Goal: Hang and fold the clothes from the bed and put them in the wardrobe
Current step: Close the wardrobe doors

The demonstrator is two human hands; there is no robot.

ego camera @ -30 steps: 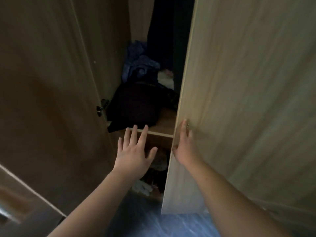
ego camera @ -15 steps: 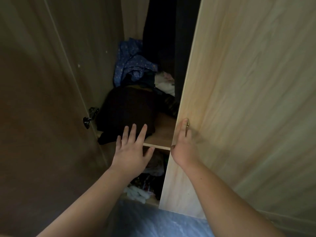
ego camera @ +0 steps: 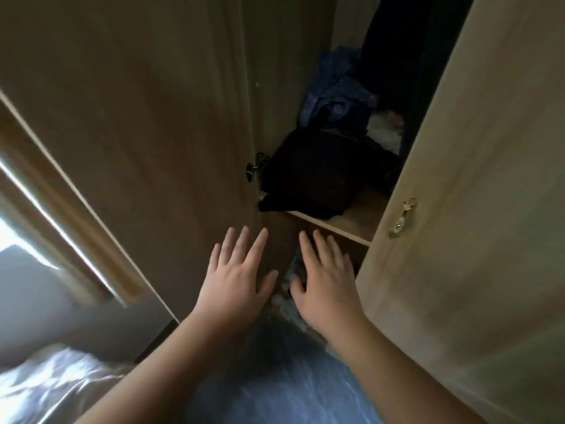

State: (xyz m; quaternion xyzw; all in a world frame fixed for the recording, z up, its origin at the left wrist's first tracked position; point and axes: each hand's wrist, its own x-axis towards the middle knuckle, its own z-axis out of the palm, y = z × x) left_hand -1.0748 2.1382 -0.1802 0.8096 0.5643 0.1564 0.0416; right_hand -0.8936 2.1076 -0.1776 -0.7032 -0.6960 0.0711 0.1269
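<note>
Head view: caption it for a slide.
Both open hands reach toward the half-open light wooden wardrobe, dark bundled clothes on its shelf.

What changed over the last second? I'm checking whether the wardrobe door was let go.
The right hand has come off the right door edge, beside the brass handle, and now hovers open next to the left hand. The left hand stays open and empty; the dark clothes remain on the shelf.

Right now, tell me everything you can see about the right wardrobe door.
The right wardrobe door is a flat panel of light wood-look board, swung part open, its edge covering part of the shelf. A small brass-coloured handle sits near that edge. Nothing touches it: the right hand is spread open just beside it.
</note>
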